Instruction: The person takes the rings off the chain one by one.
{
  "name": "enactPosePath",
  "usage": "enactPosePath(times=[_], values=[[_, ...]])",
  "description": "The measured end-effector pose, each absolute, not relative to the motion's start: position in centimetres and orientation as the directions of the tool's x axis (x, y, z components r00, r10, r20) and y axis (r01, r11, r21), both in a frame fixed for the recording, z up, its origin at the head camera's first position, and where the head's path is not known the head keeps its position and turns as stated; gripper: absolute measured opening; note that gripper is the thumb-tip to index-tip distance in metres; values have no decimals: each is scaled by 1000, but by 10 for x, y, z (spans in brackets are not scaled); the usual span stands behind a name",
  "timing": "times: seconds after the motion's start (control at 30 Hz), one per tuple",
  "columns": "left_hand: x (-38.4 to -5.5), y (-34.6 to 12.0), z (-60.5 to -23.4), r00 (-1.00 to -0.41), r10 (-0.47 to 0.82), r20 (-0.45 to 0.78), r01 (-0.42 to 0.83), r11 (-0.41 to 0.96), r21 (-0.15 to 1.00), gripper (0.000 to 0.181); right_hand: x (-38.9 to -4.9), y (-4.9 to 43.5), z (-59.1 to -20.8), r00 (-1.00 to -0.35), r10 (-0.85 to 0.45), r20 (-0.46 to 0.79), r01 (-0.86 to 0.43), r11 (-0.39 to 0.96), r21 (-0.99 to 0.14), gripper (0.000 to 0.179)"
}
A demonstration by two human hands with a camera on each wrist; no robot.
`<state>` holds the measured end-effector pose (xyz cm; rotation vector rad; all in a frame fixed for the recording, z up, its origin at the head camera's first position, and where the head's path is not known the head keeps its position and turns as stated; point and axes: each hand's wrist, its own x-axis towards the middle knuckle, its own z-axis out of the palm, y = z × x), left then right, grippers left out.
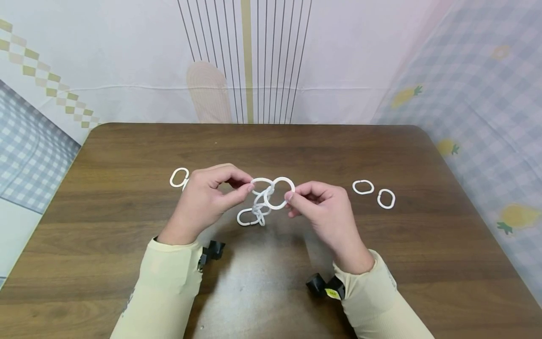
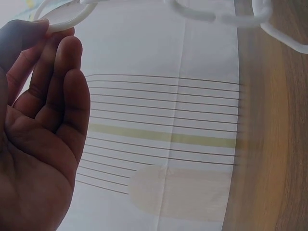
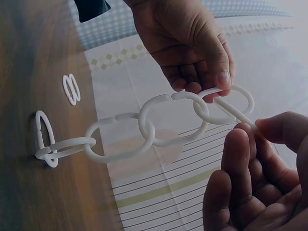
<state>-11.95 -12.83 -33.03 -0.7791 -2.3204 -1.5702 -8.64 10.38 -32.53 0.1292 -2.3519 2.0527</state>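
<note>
My left hand (image 1: 207,197) pinches a white plastic link (image 1: 262,179) between thumb and fingertips, at the top end of a short chain. In the right wrist view several joined links of that chain (image 3: 120,157) hang down from it toward the table. My right hand (image 1: 323,207) pinches another white link (image 1: 282,179) by its right side. This link overlaps the left-held one where the two meet, between my hands. Both hands are above the middle of the table. The left wrist view catches only the left hand (image 2: 43,110) and parts of links along its top edge.
On the brown wooden table (image 1: 271,301), two loose white links lie at the right, one nearer (image 1: 394,198) and one farther left (image 1: 363,181). Beside my left hand lies another loose link (image 1: 171,179), with part of a second one showing. A patterned cloth (image 1: 347,61) hangs behind the table.
</note>
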Motion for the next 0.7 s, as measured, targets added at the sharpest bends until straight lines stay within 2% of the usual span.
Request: enactPosePath(times=[0.3, 0.57, 0.7], values=[[-119, -131, -328, -853, 288, 436, 512, 296, 806, 9, -86, 105, -325, -995, -99, 31, -42, 102, -994, 9], [-119, -130, -329, -848, 296, 439, 518, 290, 805, 6, -87, 104, -326, -987, -159, -36, 47, -66, -997, 6], [-119, -130, -329, -847, 296, 441, 519, 285, 806, 7, -88, 105, -327, -984, -171, -54, 71, -95, -993, 14]])
